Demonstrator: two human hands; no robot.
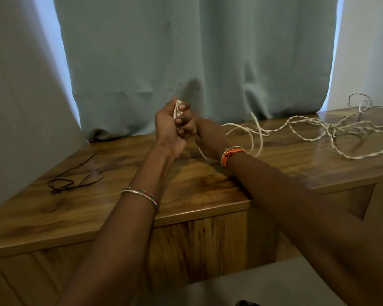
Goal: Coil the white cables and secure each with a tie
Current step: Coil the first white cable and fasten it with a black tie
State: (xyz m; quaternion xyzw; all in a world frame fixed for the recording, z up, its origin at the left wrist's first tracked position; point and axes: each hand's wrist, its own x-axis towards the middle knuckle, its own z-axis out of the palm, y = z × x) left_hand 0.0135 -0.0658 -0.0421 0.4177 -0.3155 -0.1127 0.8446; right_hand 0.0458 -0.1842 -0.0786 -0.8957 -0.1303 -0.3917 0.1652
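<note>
A long twisted white cable (305,131) lies in loose tangled loops across the right half of the wooden table (111,208). One end of it runs up into my left hand (169,127), which grips a few short turns of it above the table's middle. My right hand (208,136) sits just right of the left, its fingers hidden behind it, and a loop of cable hangs round its wrist area. A thin dark tie (73,177) lies on the table at the left, apart from both hands.
A grey-green curtain (197,62) hangs behind the table and rests on its back edge. The table's front edge runs below my forearms, with wooden panels beneath it. Pale walls stand at both sides.
</note>
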